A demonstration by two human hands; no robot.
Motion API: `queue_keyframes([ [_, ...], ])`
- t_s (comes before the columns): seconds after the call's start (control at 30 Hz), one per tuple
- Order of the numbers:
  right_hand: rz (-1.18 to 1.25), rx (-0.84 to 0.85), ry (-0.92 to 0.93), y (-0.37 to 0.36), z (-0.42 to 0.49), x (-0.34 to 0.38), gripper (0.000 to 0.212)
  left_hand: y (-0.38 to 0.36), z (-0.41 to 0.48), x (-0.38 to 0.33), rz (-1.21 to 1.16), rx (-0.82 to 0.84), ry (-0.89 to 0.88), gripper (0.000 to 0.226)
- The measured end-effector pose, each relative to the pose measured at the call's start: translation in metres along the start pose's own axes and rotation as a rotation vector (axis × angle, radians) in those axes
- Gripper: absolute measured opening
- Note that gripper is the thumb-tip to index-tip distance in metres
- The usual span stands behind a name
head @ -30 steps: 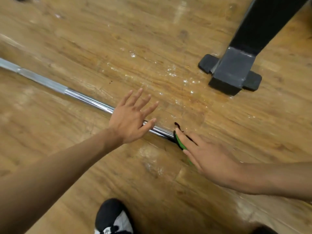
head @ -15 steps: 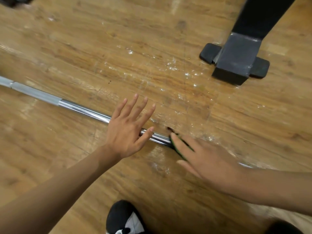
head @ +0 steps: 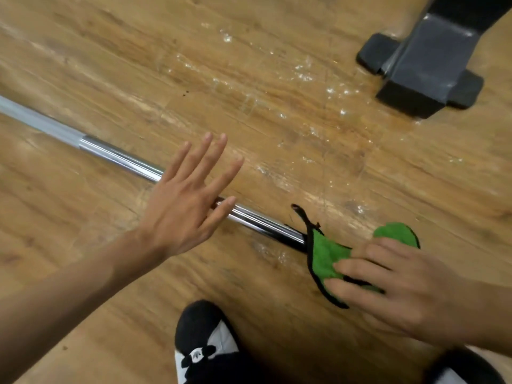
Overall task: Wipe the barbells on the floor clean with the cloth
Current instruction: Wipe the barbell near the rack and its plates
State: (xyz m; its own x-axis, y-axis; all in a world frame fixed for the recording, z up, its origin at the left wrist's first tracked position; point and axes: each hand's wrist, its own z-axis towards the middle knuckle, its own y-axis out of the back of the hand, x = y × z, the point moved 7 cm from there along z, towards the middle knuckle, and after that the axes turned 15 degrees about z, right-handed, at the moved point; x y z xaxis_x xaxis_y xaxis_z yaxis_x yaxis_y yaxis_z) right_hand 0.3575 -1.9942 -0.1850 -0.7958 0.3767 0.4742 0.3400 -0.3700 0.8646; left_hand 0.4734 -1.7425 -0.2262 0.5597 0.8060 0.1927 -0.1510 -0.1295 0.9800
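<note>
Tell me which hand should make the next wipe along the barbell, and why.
Right. The right hand presses the green cloth where it covers the barbell, so it can likely slide along. The left hand is spread open over the bare metal with no cloth, better suited to steadying.

I've got the chrome barbell (head: 124,159) lying flat on the floor (head: 277,106), running diagonally from upper left to lower right (duller grey at the far end). The green cloth (head: 324,253), black-edged, sits crumpled over its near end.
</note>
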Motion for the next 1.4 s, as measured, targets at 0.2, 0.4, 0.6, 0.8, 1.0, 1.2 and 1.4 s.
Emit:
queue_keyframes([
  [0.2, 0.103, 0.001, -0.258, -0.050, 0.038, -0.009, 0.051, -0.016, 0.000, 0.047, 0.048, 0.039, 0.140, 0.068],
  [0.4, 0.157, 0.044, -0.354, -0.065, 0.098, -0.012, 0.072, -0.016, -0.003, 0.045, 0.073, -0.054, 0.189, 0.069],
  [0.6, 0.044, 0.217, -0.292, -0.050, 0.018, -0.003, 0.065, -0.017, 0.003, 0.047, 0.068, -0.100, 0.191, 0.070],
  [0.8, -0.060, 0.081, -0.383, -0.062, 0.117, -0.024, 0.066, -0.019, 0.023, 0.050, 0.080, -0.105, 0.172, 0.072],
  [1.0, -0.107, 0.094, -0.410, -0.042, 0.086, -0.048, 0.063, -0.007, 0.030, 0.054, -0.008, -0.257, 0.128, 0.066],
  [1.2, -0.195, 0.147, -0.373, -0.013, 0.029, -0.071, 0.091, -0.029, 0.041, 0.069, -0.016, -0.234, 0.182, 0.069],
  [1.4, -0.340, 0.019, -0.434, -0.023, 0.138, -0.108, 0.070, -0.032, 0.086, 0.071, -0.001, -0.230, 0.202, 0.068],
])
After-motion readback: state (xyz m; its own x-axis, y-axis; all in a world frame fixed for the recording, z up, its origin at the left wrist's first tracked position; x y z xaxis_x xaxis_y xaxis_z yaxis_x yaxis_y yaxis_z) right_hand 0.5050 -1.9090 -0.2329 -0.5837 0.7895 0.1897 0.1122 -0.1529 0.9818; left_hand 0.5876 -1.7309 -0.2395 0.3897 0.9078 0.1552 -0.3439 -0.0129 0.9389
